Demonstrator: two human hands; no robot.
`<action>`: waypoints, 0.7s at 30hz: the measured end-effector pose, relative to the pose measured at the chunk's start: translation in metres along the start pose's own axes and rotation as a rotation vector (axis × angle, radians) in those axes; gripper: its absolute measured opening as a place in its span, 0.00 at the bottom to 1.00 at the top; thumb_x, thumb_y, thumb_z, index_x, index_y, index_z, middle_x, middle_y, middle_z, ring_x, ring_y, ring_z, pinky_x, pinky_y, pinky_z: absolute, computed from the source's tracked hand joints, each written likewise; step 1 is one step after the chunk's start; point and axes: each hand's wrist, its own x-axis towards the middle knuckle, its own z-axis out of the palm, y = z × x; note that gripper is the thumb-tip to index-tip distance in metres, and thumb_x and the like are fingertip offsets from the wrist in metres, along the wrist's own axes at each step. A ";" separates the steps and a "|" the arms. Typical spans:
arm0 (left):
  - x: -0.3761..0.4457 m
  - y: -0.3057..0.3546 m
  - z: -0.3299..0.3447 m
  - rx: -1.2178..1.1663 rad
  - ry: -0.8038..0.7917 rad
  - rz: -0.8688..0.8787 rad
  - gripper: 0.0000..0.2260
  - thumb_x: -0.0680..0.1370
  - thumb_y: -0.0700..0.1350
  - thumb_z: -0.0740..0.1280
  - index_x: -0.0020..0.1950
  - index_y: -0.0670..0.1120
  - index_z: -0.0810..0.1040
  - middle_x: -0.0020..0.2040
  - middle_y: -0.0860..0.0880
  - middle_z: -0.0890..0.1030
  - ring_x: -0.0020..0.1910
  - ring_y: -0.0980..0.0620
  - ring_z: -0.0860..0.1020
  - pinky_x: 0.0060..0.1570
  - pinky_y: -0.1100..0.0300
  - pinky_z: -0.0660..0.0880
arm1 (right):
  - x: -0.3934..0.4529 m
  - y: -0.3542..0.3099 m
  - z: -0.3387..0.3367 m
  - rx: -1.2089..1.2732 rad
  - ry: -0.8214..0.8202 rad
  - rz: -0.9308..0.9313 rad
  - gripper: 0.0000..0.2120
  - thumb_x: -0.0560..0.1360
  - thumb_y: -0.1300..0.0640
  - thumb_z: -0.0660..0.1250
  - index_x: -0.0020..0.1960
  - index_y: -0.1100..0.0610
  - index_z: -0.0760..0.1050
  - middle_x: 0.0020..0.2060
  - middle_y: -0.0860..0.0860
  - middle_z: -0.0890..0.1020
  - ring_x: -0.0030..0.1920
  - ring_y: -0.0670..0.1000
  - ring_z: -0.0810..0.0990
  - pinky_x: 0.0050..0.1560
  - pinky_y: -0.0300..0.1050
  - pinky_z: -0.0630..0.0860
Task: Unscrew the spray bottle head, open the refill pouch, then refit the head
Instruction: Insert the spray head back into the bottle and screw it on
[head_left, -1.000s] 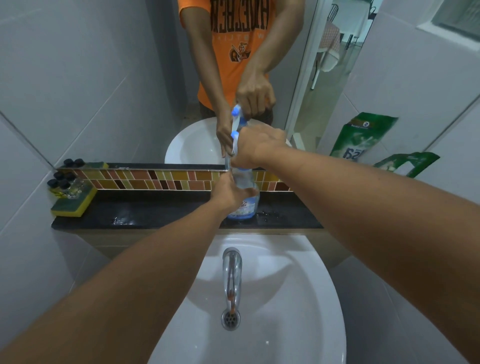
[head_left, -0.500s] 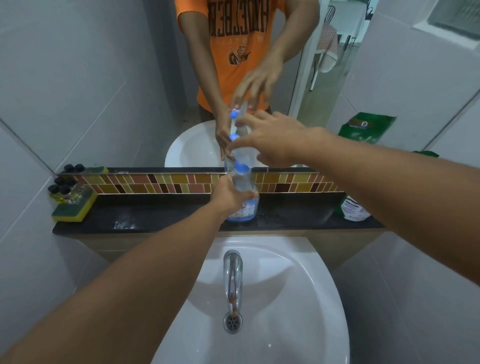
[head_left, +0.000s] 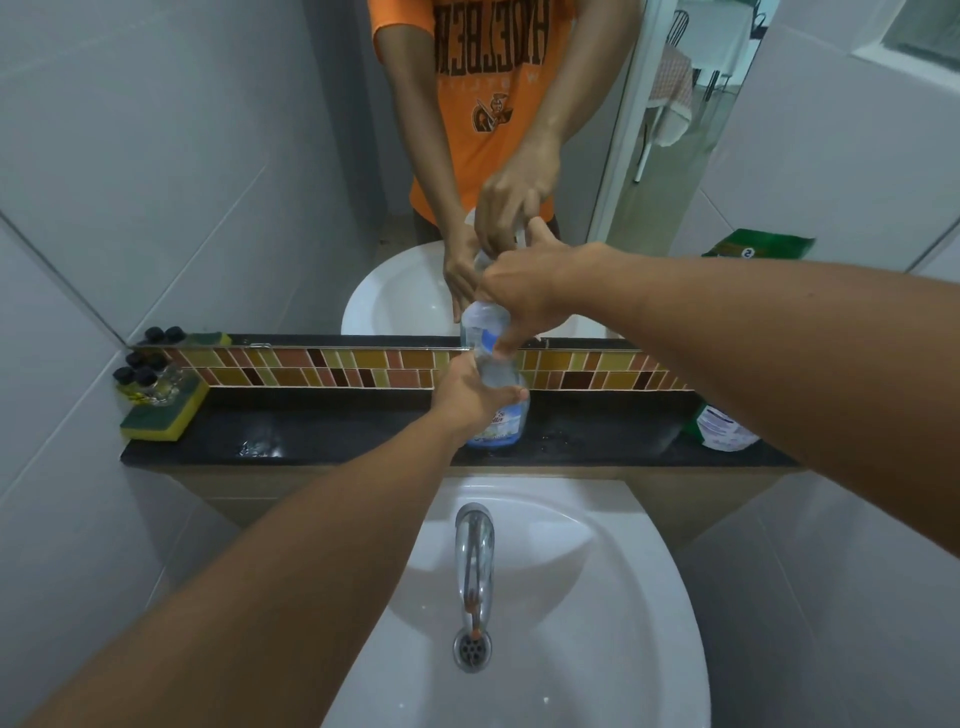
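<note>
Sponge (head_left: 158, 418) w/ small bottles sits far left on the ledge (head_left: 332, 434). Left hand (head_left: 470, 400) wraps the spray bottle (head_left: 498, 426) mid-ledge, prob. bracing vs twist. Right hand (head_left: 524, 296) closes on the bottle's collar. Refill pouch (head_left: 722, 428) far right, unopened apparently.

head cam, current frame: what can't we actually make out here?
- Spray head and collar: covered by the right hand; whether it is loose cannot be told.
- Spray bottle label: half behind the left hand, print too small to read.
- Refill pouch: mostly behind the right forearm; sealed or open cannot be told.
- Small black-capped bottles on the sponge: too small to identify.
</note>
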 end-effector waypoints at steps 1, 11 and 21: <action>0.000 0.000 0.000 0.006 0.002 0.004 0.21 0.68 0.53 0.82 0.54 0.55 0.74 0.52 0.51 0.80 0.51 0.48 0.79 0.39 0.59 0.72 | 0.002 -0.001 0.000 0.081 -0.014 0.034 0.25 0.70 0.28 0.69 0.44 0.51 0.75 0.36 0.46 0.74 0.43 0.53 0.75 0.56 0.63 0.63; -0.002 0.004 0.000 0.032 -0.001 0.015 0.26 0.71 0.50 0.80 0.65 0.47 0.75 0.60 0.46 0.82 0.59 0.43 0.81 0.57 0.47 0.77 | 0.017 -0.029 0.002 0.595 -0.160 0.654 0.13 0.66 0.45 0.71 0.44 0.53 0.76 0.42 0.52 0.81 0.42 0.55 0.78 0.52 0.54 0.62; -0.003 0.001 0.000 0.010 -0.011 0.029 0.23 0.70 0.52 0.80 0.60 0.52 0.75 0.56 0.51 0.81 0.57 0.46 0.80 0.51 0.52 0.76 | -0.024 0.020 -0.018 0.433 0.072 0.108 0.25 0.81 0.53 0.61 0.77 0.47 0.64 0.66 0.56 0.75 0.58 0.56 0.77 0.41 0.42 0.69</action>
